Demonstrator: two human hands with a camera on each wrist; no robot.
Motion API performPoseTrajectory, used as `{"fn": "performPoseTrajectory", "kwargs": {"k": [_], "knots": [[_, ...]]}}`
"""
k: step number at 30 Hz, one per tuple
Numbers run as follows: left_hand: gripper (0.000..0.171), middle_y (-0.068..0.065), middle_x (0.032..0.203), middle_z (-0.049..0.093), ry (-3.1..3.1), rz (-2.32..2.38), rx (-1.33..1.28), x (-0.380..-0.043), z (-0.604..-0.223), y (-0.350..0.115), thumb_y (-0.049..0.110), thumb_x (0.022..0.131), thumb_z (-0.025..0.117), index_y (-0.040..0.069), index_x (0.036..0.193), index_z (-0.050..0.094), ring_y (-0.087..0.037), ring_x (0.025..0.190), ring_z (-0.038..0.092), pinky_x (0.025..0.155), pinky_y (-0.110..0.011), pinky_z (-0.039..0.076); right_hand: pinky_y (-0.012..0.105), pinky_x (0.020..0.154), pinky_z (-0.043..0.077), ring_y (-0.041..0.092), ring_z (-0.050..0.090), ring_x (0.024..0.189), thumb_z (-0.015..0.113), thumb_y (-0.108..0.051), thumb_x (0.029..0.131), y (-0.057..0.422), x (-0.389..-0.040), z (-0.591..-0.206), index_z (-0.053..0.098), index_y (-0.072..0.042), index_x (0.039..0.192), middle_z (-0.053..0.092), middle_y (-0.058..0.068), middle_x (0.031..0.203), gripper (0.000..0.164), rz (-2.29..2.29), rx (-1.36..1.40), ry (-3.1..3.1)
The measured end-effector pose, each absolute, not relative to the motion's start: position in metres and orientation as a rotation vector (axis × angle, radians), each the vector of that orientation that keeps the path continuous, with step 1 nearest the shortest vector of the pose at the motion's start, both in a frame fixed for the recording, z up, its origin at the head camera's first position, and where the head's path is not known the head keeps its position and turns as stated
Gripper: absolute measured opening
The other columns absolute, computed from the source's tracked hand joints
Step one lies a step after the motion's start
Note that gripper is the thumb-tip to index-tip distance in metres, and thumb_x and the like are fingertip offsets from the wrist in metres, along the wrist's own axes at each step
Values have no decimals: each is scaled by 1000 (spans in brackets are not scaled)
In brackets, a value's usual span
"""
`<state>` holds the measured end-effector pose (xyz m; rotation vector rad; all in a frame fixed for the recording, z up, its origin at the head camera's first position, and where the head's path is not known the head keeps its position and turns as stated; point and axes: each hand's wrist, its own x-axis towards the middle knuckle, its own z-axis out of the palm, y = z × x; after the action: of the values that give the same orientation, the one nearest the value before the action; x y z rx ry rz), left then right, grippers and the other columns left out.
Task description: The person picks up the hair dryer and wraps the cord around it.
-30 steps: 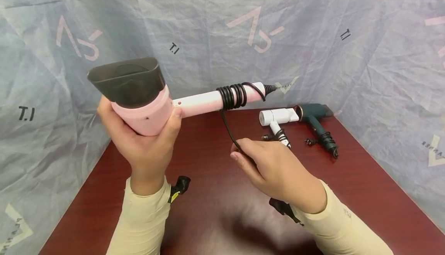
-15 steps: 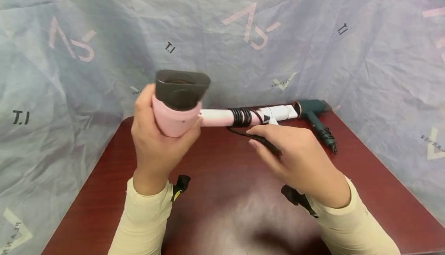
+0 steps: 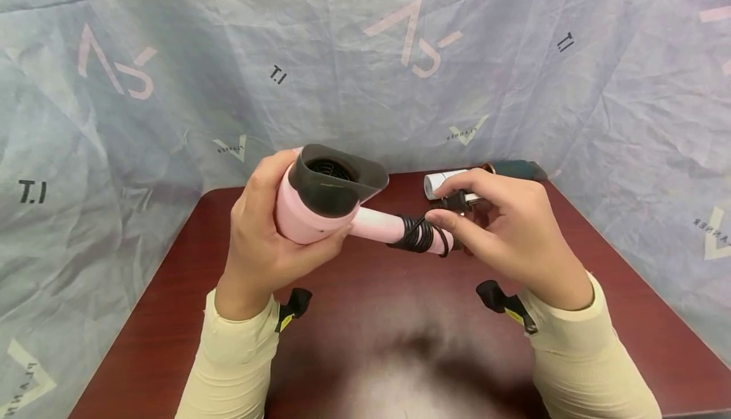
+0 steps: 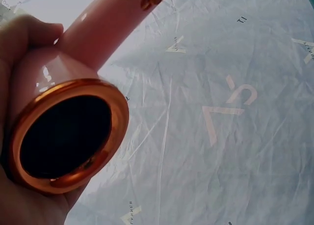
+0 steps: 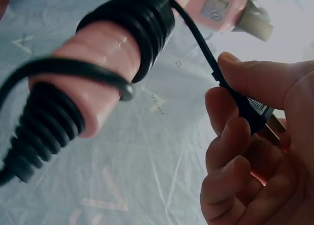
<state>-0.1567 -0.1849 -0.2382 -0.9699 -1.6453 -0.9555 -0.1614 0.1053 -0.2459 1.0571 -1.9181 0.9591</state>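
Note:
A pink hair dryer (image 3: 308,225) with a dark nozzle (image 3: 325,197) is held up above the table. My left hand (image 3: 265,241) grips it round the barrel; the left wrist view shows its copper-coloured rear ring (image 4: 120,117). The handle (image 3: 377,223) points right and slightly down, with the black cord (image 5: 152,23) wound round it in several turns. My right hand (image 3: 508,235) pinches the black plug (image 5: 250,109) at the cord's end between thumb and fingers, its metal prongs towards the palm. That hand is close beside the handle's end.
On the dark red table (image 3: 365,317), a white hair dryer (image 3: 436,183) and a dark green one (image 3: 516,169) lie at the back right, partly hidden behind my right hand. A grey printed cloth (image 3: 320,38) hangs round the table's back and sides.
The pink hair dryer has moved right and down, its handle now tilting downward. My right hand has moved right and up beside the handle, drawing the loose cord up to it.

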Motion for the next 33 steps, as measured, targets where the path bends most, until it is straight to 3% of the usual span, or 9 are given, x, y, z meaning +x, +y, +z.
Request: {"fn": "performPoseTrajectory", "kwargs": {"k": [6,15,33], "knots": [[65,-20,112,69,-1600,-965,-1040,-156,-236,-184,16,70,83,-12,123,58,-29,102,67,96,-36,53,14,50,45,-1,52,49,89,0,75,104,-162,-248,72,-6,103,69,-9,82,33,1048,1038,-1959],[68,-20,114,69,-1625,-888,-1046,-157,-241,-183,18,69,84,-11,125,59,-30,101,68,98,-35,54,14,49,42,-2,48,47,89,2,75,101,-155,-247,72,-9,98,61,-10,75,31,1068,1048,-1984],[67,-17,116,69,-1658,-856,-1049,-156,-242,-183,19,69,85,-9,125,61,-29,102,68,98,-34,54,14,52,37,-1,42,55,90,-7,76,103,-161,-252,73,-13,97,61,-14,78,29,969,1059,-1992]]}}
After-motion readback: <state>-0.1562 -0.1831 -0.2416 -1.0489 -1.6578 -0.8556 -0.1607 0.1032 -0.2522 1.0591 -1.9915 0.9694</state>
